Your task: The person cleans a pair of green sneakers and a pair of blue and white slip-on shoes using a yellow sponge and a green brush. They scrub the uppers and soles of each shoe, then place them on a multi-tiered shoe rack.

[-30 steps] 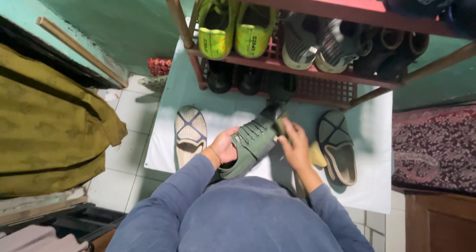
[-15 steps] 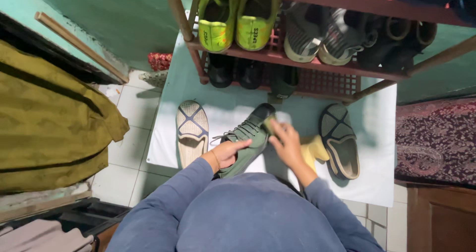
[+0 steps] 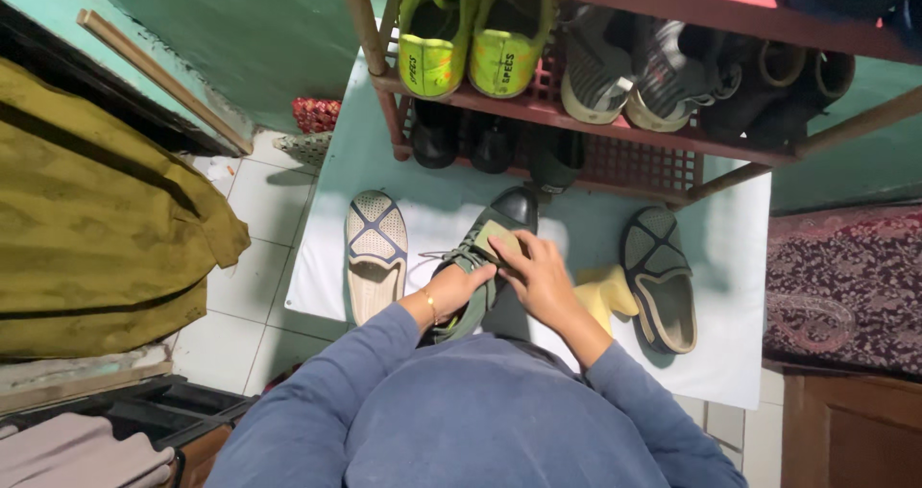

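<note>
A dark green lace-up shoe [image 3: 492, 221] is held above a white sheet [image 3: 730, 257] on the floor. My left hand [image 3: 456, 289] grips its heel end from the left. My right hand [image 3: 538, 275] presses a small olive-green pad [image 3: 495, 235] against the top of the shoe near the laces. A beige slipper [image 3: 376, 255] lies sole-up to the left, and a dark olive slipper [image 3: 661, 277] lies sole-up to the right. A yellow object [image 3: 605, 294] sits partly hidden behind my right forearm.
A reddish shoe rack [image 3: 672, 137] stands ahead with neon yellow boots [image 3: 469, 54], grey trainers [image 3: 624, 75] and dark shoes. An olive cloth [image 3: 96, 229] hangs at left, a patterned rug [image 3: 845, 286] lies at right, and a wooden stick [image 3: 158, 80] leans on the green wall.
My right hand with the pad has slid leftward along the shoe from the toe toward the laces. The shoe has turned more upright and my left hand has shifted slightly right.
</note>
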